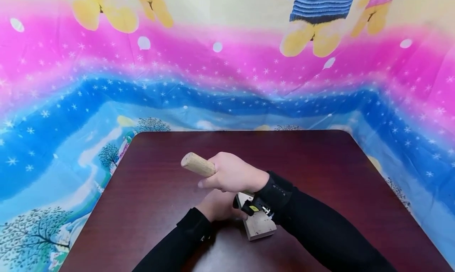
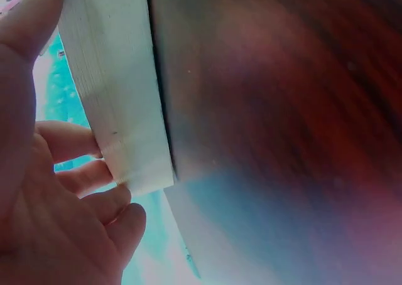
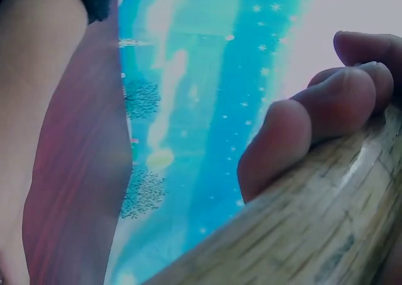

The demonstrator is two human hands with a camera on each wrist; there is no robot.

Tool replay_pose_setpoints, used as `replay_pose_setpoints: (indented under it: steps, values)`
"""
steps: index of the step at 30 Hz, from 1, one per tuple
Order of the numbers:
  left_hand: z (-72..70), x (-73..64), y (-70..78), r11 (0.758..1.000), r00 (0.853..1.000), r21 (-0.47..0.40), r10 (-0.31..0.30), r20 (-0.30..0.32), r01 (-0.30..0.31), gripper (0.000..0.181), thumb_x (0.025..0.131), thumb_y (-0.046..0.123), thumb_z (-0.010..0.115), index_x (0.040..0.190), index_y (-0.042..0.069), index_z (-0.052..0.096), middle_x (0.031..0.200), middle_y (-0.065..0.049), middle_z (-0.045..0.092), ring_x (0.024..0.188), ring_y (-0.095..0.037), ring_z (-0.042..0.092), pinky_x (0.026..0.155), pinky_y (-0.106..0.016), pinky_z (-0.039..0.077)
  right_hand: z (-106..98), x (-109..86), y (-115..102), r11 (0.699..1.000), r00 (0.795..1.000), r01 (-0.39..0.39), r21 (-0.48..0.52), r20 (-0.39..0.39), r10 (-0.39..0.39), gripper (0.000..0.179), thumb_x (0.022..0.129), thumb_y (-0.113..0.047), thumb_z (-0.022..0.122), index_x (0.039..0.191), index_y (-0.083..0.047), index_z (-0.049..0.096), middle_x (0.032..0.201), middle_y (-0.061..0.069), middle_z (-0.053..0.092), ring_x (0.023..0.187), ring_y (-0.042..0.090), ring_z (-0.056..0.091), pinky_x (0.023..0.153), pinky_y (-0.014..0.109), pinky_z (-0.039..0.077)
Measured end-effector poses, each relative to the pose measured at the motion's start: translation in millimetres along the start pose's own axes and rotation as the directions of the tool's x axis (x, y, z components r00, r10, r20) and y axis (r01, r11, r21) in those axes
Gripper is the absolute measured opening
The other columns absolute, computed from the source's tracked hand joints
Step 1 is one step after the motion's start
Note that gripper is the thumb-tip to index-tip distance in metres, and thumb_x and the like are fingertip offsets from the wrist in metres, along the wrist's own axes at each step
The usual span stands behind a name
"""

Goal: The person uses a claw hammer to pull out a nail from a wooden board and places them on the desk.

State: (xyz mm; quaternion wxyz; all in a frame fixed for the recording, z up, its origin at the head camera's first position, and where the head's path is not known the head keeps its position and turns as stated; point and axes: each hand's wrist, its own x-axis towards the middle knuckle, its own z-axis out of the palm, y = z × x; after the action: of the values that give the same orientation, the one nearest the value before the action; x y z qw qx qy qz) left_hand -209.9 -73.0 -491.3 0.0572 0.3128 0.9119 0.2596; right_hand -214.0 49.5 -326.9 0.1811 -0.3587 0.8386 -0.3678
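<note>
My right hand (image 1: 234, 173) grips a thick, rounded wooden handle (image 1: 199, 164) above the table; one end sticks out past the thumb side to the left. The far end of the handle is hidden behind the hand and wrist. In the right wrist view, curled fingers wrap the pale, streaked wood (image 3: 301, 228). Lower down and partly behind, my left hand (image 1: 220, 205) holds a flat pale wooden block (image 1: 261, 226) near the table. The left wrist view shows fingertips (image 2: 116, 200) against one edge of the block (image 2: 119, 84), with the thumb higher up.
A dark red-brown table (image 1: 160, 224) with rounded far corners lies under both hands. Behind and beside it hangs a printed cloth (image 1: 213, 66) in pink and blue. A black wrist camera (image 1: 259, 207) on the right wrist covers part of the block.
</note>
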Motion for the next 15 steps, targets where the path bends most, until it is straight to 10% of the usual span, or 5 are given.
replay_pose_setpoints:
  steps: [15]
  values:
    - [-4.8, 6.3, 5.5, 1.0, 0.999, 0.007, 0.026, 0.018, -0.027, 0.052, 0.081, 0.041, 0.094, 0.12, 0.013, 0.076, 0.106, 0.003, 0.074, 0.097, -0.009, 0.057, 0.095, -0.025, 0.053, -0.1, -0.4, 1.9, 0.999, 1.0, -0.028, 0.02, 0.006, 0.028, 0.032, 0.094, -0.029, 0.082, 0.071, -0.019, 0.063, 0.052, -0.009, 0.056, 0.049, 0.007, 0.059, 0.06, 0.024, 0.046]
